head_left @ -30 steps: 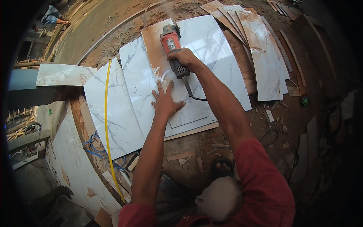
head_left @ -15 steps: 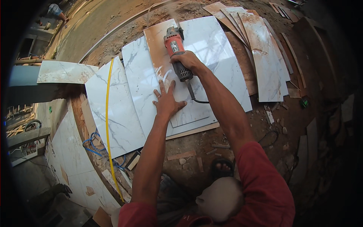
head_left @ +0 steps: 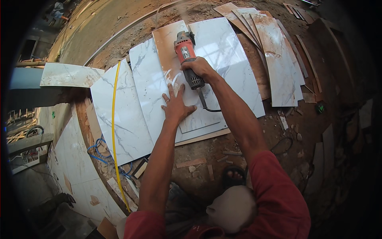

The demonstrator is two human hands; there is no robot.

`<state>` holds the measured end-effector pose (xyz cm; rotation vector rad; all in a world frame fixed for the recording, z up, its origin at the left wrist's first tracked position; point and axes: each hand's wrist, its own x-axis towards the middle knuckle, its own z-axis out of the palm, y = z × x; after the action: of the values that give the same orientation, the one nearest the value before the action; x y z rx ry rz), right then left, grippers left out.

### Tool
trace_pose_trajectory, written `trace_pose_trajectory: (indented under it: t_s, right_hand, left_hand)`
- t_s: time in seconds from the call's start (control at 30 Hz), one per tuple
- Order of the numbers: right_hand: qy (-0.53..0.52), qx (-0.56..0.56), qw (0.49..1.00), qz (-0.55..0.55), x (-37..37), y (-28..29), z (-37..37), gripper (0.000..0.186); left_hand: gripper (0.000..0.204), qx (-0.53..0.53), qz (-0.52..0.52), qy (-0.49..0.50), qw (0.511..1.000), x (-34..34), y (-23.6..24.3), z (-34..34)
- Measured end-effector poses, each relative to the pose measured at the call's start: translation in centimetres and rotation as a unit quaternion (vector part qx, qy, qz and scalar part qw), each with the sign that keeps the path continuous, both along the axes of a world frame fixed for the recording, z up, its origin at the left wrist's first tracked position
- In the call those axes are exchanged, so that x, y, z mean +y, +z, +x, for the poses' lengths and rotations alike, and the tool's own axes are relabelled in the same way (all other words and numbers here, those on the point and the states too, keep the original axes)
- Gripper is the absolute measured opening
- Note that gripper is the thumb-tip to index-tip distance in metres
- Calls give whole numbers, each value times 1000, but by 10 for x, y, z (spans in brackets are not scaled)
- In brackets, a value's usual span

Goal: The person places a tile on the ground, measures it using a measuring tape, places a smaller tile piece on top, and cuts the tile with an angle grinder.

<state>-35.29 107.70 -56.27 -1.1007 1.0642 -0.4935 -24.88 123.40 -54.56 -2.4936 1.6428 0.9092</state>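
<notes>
My right hand (head_left: 197, 67) is wrapped round the body of a red and black angle grinder (head_left: 185, 53). The grinder lies along a white, grey-veined tile (head_left: 217, 44), its head pointing away from me and its cord trailing back under my right forearm. Its disc is hidden from this side. With fingers spread, my left hand (head_left: 177, 105) presses flat on the tile just left of and nearer than the grinder. A strip (head_left: 166, 44) coated with brown dust runs beside the grinder, and faint dust rises beyond its head.
More marbled tiles (head_left: 119, 115) lie overlapped at the left, crossed by a yellow hose (head_left: 114, 103). Fanned tiles (head_left: 274, 59) lie at the right. Blue cord (head_left: 97, 150) and broken offcuts (head_left: 191, 162) litter the ground. Another person (head_left: 57, 12) is at the far left.
The grinder and my right hand have shifted slightly back toward me along the tile. My left hand stays in place on it.
</notes>
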Motion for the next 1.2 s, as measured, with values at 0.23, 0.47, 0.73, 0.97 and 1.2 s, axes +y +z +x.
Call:
trace_pose_trajectory:
  t_s: [0.23,0.47,0.73,0.97,1.2]
  right_hand:
    - [4,-7,1000,5,8,5,-3,39]
    - [3,7,1000,-1,11,0,-6,40]
    - [11,16,1000,-20,21,8,-12,42]
    - [8,34,999,-24,27,9,-14,37]
    - [6,28,999,-25,33,5,-16,36]
  left_hand:
    - [110,-1,1,2,1000,1,-1,2]
    - [110,1,0,-1,1000,0,-1,1]
    - [110,0,8,0,1000,0,5,0]
    - [107,7,12,3,1000,0,4,0]
    - [107,11,10,5,1000,1,3,1]
